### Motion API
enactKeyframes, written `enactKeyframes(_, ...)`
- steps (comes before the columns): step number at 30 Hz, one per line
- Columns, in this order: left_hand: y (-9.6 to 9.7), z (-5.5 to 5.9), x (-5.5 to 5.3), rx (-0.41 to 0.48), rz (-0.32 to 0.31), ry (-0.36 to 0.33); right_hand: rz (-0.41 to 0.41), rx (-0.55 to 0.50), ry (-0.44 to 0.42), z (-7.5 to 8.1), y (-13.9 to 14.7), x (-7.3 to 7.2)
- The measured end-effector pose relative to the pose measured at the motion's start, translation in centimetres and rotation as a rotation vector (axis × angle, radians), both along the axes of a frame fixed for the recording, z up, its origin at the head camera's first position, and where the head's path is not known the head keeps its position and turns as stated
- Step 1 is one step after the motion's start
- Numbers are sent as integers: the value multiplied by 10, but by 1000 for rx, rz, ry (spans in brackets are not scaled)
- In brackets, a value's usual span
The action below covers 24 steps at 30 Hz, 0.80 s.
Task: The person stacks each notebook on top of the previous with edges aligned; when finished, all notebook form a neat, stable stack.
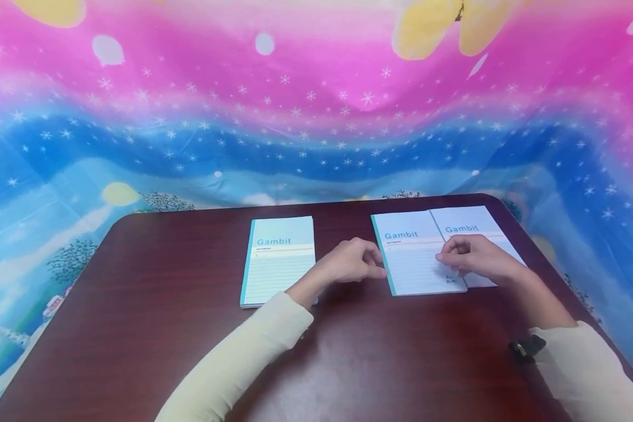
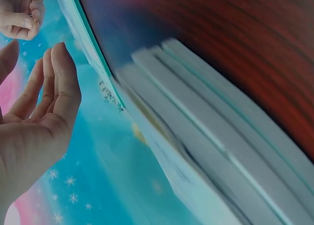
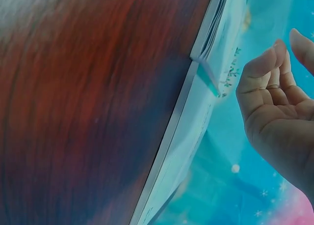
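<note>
Two notebooks with "Gambit" covers lie side by side on the right of the table: a nearer notebook (image 1: 414, 269) with a teal spine, and a second notebook (image 1: 477, 217) whose left edge meets it. My left hand (image 1: 356, 261) hovers at the teal spine, fingers loosely bent and nothing between them. Over the seam of the two covers is my right hand (image 1: 469, 255); the right wrist view shows its thumb and fingers (image 3: 262, 65) apart and holding nothing. Left of my left hand sits a stack of similar notebooks (image 1: 279, 264), its layered page edges visible in the left wrist view.
The dark reddish-brown table (image 1: 163, 328) has rounded far corners. Behind and beside it hangs a pink and blue cloth (image 1: 316, 117) with snowflakes. My left forearm passes close to the notebook stack. A black band (image 1: 527, 349) is on my right wrist.
</note>
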<state>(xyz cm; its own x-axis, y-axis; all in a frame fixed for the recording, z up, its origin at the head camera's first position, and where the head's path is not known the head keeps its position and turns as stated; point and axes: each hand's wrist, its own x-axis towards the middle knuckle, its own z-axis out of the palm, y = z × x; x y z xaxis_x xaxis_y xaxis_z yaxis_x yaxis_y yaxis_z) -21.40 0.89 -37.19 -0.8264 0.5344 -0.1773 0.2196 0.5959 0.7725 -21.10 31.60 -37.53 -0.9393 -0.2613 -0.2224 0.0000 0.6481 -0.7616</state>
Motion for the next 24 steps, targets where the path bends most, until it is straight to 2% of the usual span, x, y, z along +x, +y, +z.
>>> enactKeyframes(4,11,-2,-2,7,-17,-11,2,4,-6,-2,5,-1)
enactKeyframes(9,21,-7,-5,-23,-36,8,13,-3,-6,-4,7,-1)
enactKeyframes(24,45,-22,-17,-225,-56,68,83,-63,-105,-16,2,-8)
